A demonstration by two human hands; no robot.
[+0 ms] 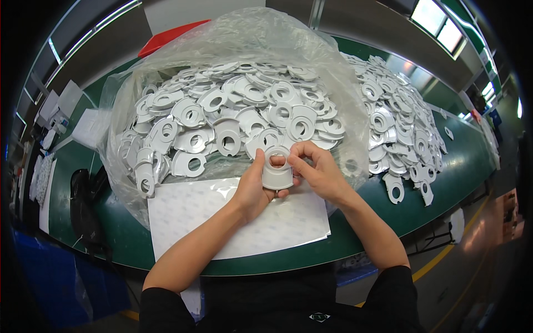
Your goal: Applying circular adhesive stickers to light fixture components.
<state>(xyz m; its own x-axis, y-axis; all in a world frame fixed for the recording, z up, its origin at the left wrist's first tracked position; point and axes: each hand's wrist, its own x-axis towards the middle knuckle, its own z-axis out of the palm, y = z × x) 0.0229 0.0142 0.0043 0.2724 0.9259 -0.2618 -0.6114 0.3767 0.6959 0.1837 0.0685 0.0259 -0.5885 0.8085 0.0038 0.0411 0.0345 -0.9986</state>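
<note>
Between my two hands, above the near edge of a parts pile, is a light grey plastic part [277, 178] with a round ring at its top and a broad flat tab below. My left hand [254, 186] grips its left side and underside, with fingertips showing beneath and through the ring. My right hand [317, 171] is closed at the ring's right edge, thumb and forefinger pinched there. Whether a small piece sits in that pinch cannot be made out. Under my hands lie white sheets [194, 222] with a faint pattern.
A large clear plastic bag [347, 105] lies open around a heap of similar grey parts [227, 136]. A second heap [400, 122] covers the green table [461, 161] at right. A black bag [86, 208] rests at left, and a red bin [169, 38] stands behind.
</note>
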